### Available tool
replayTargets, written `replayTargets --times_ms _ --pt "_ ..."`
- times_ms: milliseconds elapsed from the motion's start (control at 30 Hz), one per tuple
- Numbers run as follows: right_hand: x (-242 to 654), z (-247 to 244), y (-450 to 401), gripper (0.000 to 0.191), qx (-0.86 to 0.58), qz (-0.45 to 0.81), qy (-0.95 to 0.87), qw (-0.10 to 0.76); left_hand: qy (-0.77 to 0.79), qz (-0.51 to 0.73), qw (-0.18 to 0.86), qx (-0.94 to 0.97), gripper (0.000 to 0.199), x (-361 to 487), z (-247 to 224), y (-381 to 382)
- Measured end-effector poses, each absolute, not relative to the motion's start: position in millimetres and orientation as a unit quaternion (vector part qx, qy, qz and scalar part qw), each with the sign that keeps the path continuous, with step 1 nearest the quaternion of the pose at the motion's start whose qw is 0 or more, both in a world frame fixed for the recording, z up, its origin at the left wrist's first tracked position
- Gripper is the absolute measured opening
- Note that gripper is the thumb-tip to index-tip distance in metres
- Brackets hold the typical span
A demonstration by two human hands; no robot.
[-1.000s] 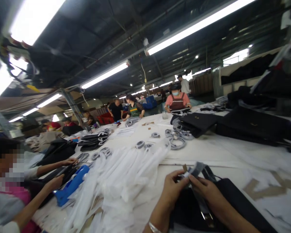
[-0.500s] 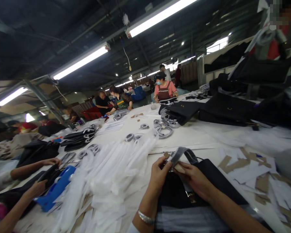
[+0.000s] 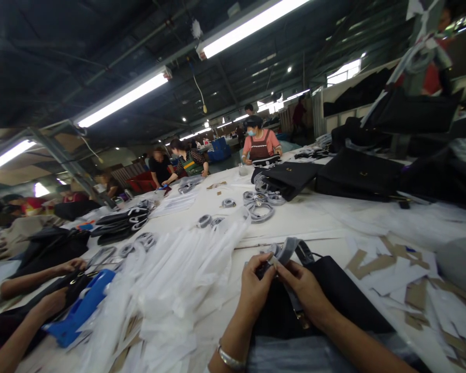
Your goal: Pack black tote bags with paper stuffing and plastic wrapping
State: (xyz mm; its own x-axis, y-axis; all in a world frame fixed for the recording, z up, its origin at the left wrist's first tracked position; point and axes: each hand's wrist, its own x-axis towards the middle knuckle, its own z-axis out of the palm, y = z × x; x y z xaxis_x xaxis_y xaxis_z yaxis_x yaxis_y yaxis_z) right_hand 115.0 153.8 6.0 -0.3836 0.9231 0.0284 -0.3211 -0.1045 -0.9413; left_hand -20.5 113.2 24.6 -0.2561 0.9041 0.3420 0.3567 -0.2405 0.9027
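A black handbag (image 3: 349, 290) lies before me, with grey translucent wrapping over its lower part and a gold-coloured metal fitting (image 3: 303, 320) on its front. Its strap (image 3: 285, 249), wrapped in grey film, arches up above the top edge. My left hand (image 3: 257, 282) is closed, its thumb and fingers pinching the wrapped strap at its left end. Close against it, my right hand (image 3: 306, 290) pinches the same spot with its fingertips. A small pale piece shows between the fingertips; what it is I cannot make out.
White foam strips (image 3: 171, 290) are heaped left of the bag. Cardboard and paper pieces (image 3: 407, 280) are scattered to the right. Coiled wrapped straps (image 3: 259, 210) lie ahead, near black bags (image 3: 359, 173). At left, a co-worker's hands (image 3: 58, 290) work beside a blue tool (image 3: 81, 308).
My hands have come together at the strap, the right one moving left to meet the left. The brownish piece at my right fingertips no longer shows clearly. The view has shifted slightly.
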Motion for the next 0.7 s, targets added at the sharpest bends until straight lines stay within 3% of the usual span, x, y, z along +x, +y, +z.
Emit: replayTargets --times_ms 267,400,700 --pt "113.5 -2.9 158.9 0.055 -0.323 0.642 -0.508 0.475 0.603 0.537 0.219 0.547 0.023 -7.7 37.9 107.1" --pt "115.0 0.0 157.1 0.050 -0.352 0.618 -0.522 0.471 0.614 0.538 0.209 0.539 0.020 -7.9 37.1 110.5" --pt "116.3 0.4 158.5 0.051 -0.358 0.621 -0.536 0.447 0.602 0.563 0.236 0.514 0.035 -14.2 34.9 110.4"
